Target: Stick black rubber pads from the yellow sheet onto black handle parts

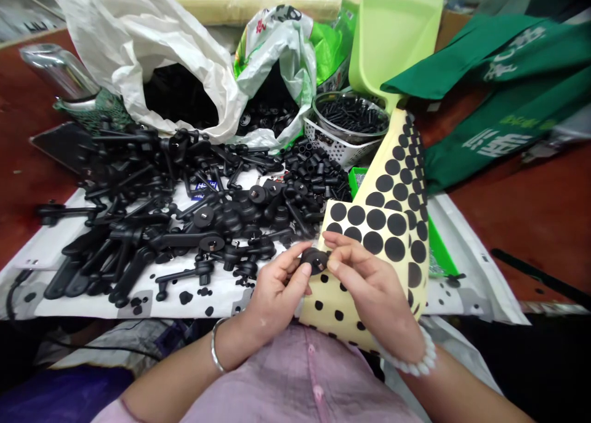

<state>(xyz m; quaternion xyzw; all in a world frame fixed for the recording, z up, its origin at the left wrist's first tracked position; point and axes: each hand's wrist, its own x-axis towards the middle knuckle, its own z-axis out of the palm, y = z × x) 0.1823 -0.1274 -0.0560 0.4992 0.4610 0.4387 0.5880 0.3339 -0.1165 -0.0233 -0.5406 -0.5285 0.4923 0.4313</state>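
Between my two hands is a round black disc part (314,261), held near the front edge of the table. My left hand (282,282) grips its left side between thumb and fingers. The thumb and forefinger of my right hand (369,281) pinch at its right edge. Just behind and under my right hand lie cream sheets of round black stickers (394,224). A large heap of black plastic arms and knobs (184,220) spreads to the left of my hands.
Behind the heap stand a white sack (152,35), a plastic bag of black parts (295,60), and a metal bowl of screws (353,112) on a white basket (332,146). A green dustpan (392,35) and green bag (508,96) are at the back right. Small black tubes (318,173) lie mid-table.
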